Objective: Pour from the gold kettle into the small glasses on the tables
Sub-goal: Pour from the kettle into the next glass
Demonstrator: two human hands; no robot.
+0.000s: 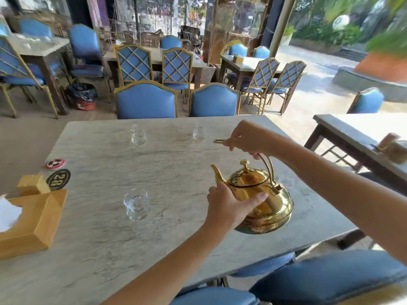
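The gold kettle [267, 205] hangs just above the right part of the pale stone table [105, 234], its spout pointing left. My right hand [246, 139] is closed around the top of its hoop handle. My left hand [229, 204] cups the kettle's left side below the spout. A small clear glass [136, 204] stands left of the kettle, apart from it. Two more small glasses [137, 134] [198, 132] stand near the table's far edge. A fourth glass [286, 180] shows faintly behind the kettle.
A wooden tissue box [33, 219] sits at the table's left edge, with a round number plate [58, 179] and a red coaster [55, 164] behind it. Blue chairs [146, 101] line the far side. Another table [361, 137] stands to the right.
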